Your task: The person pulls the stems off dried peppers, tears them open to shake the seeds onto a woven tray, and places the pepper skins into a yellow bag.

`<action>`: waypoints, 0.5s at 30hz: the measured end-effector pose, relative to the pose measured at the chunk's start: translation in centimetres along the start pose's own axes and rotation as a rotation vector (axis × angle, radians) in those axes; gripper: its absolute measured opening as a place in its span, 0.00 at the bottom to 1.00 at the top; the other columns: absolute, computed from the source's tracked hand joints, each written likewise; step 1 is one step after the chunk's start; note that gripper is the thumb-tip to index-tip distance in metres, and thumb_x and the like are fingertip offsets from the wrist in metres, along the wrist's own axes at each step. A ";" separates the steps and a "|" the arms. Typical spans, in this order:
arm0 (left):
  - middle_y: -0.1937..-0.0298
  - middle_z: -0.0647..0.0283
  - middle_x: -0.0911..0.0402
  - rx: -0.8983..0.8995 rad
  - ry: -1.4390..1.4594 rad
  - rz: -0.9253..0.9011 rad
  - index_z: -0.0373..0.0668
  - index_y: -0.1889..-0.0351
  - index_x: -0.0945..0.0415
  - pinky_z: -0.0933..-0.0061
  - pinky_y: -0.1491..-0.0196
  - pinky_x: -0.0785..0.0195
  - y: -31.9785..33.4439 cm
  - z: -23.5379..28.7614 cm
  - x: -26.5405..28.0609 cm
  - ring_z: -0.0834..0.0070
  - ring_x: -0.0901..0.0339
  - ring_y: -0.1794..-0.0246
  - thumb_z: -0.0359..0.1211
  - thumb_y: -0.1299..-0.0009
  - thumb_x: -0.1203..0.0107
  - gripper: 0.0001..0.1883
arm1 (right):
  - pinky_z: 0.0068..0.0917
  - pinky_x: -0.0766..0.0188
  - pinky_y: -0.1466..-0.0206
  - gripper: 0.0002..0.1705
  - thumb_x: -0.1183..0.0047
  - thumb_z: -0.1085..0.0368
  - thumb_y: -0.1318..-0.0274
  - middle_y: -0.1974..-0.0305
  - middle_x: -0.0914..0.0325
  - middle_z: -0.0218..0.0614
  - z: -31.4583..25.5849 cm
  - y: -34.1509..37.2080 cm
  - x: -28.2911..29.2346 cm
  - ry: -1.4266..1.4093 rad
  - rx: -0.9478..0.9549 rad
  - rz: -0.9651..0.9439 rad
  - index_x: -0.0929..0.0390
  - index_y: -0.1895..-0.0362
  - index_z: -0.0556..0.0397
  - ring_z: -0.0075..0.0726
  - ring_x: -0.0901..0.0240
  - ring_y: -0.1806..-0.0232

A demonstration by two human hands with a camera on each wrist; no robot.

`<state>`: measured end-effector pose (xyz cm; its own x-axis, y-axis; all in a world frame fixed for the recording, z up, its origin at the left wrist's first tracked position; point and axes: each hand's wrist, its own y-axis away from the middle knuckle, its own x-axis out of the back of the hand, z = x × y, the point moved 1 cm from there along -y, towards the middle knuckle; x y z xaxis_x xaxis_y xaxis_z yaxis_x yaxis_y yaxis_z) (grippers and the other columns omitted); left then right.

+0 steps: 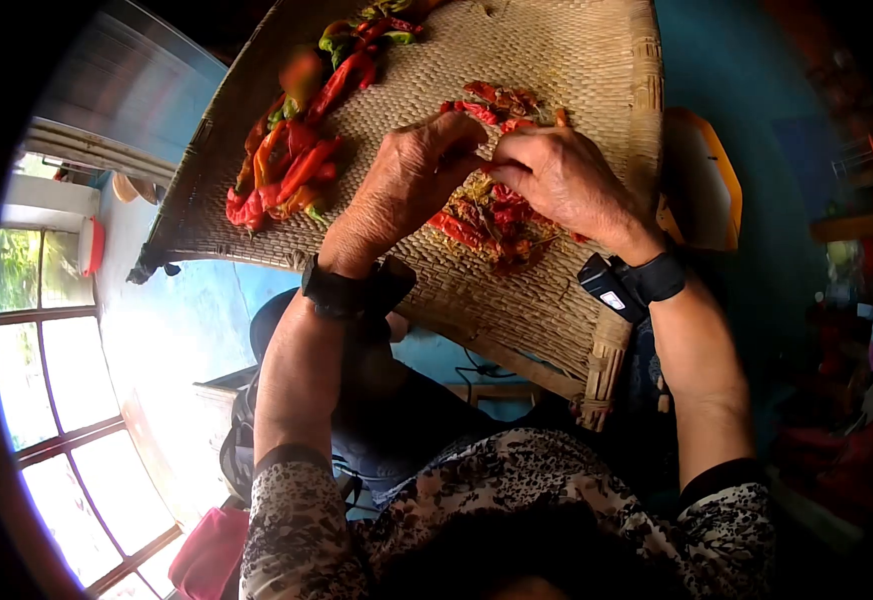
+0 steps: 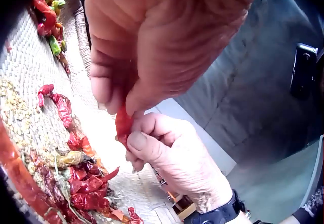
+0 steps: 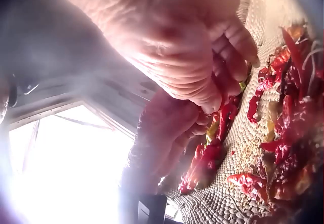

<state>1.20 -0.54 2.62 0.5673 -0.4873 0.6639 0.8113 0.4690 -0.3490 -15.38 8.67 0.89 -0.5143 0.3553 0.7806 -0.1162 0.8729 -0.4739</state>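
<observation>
We pinch 1 slim red pepper (image 2: 123, 126)
Fingers of our left hand (image 1: 397, 185) and right hand (image 1: 572, 185) grip it over a tan woven tray (image 1: 517, 50).

I pinch one slim red pepper (image 2: 123, 125) between my left hand (image 1: 405, 178) and my right hand (image 1: 565, 172), its visible middle smooth and shiny, its ends partly hidden in my grip; it is held up off the woven tray (image 1: 527, 50), near a heap of crumpled red pepper pieces (image 2: 91, 191) with pale seeds (image 2: 16, 110) beside them
</observation>
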 end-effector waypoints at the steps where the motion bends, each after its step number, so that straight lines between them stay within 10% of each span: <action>1: 0.62 0.59 0.19 0.011 0.050 0.028 0.39 0.54 0.25 0.72 0.62 0.25 0.1 0.1 0.0 0.73 0.20 0.64 0.27 0.37 0.40 0.14 | 0.36 0.28 0.72 0.13 0.41 0.65 0.46 0.83 0.29 0.34 0.3 0.0 0.4 -0.025 -0.028 -0.004 0.29 0.79 0.53 0.34 0.27 0.78; 11: 0.61 0.57 0.22 0.108 -0.537 -0.380 0.41 0.63 0.25 0.61 0.56 0.31 4.1 -3.9 -0.7 0.57 0.24 0.57 0.36 0.39 0.38 0.11 | 0.29 0.34 0.75 0.09 0.45 0.60 0.41 0.84 0.29 0.35 8.2 4.8 11.1 0.362 -0.483 0.486 0.23 0.67 0.52 0.35 0.33 0.83; 15: 0.65 0.57 0.22 0.093 -0.500 -0.371 0.42 0.67 0.25 0.61 0.60 0.31 4.1 -4.0 -0.6 0.58 0.24 0.61 0.36 0.37 0.40 0.09 | 0.38 0.28 0.58 0.14 0.45 0.60 0.42 0.63 0.23 0.43 9.2 7.1 12.0 0.802 -0.452 0.461 0.23 0.54 0.52 0.47 0.25 0.62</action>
<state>4.78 -1.24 -1.86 0.0969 -0.2369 0.9667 0.9131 0.4077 0.0084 -30.17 16.06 3.16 0.3098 0.6615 0.6829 0.3649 0.5806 -0.7279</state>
